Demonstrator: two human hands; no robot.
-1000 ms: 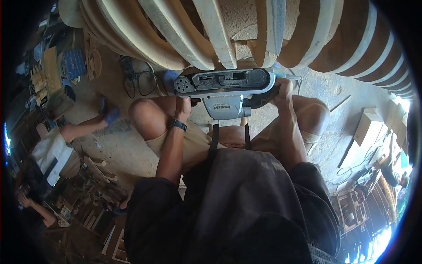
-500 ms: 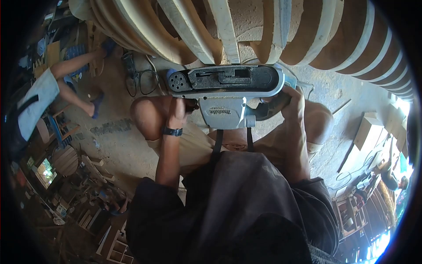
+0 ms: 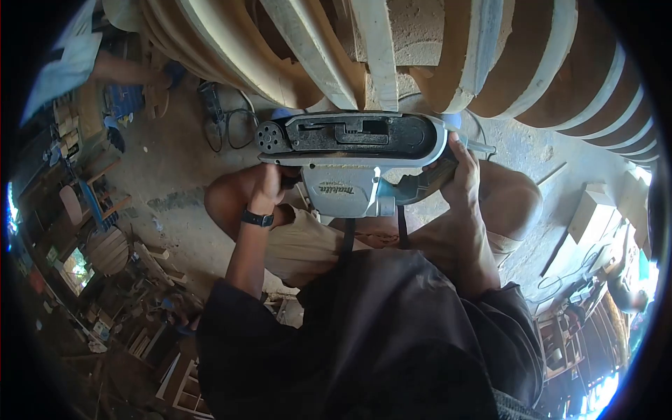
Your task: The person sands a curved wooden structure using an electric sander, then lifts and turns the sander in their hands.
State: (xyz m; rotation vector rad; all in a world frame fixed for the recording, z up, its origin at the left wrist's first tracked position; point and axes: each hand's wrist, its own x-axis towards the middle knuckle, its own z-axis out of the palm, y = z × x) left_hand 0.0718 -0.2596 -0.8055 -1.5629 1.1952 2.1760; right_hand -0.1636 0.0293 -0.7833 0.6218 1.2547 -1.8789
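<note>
A grey and black belt sander (image 3: 343, 185) marked "makita" lies across my view, above my bent knees. My left hand (image 3: 269, 187), below a black wristwatch, is wrapped round its left end. At the right end, my right hand (image 3: 463, 171) is closed round the rear handle. The sander's long black side faces up, and its far edge is at the near ends of curved wooden ribs (image 3: 381, 52). Whether the belt touches the wood cannot be made out.
Cables and a black tool (image 3: 210, 101) lie on the floor at the left. Another person's leg (image 3: 129, 70) shows at the upper left. Wooden blocks (image 3: 591, 213) lie at the right, and a round slatted wooden piece (image 3: 107, 252) at the left.
The sander, with both my hands on it, has shifted slightly left and towards me. The other person has moved from the left side to the upper left edge.
</note>
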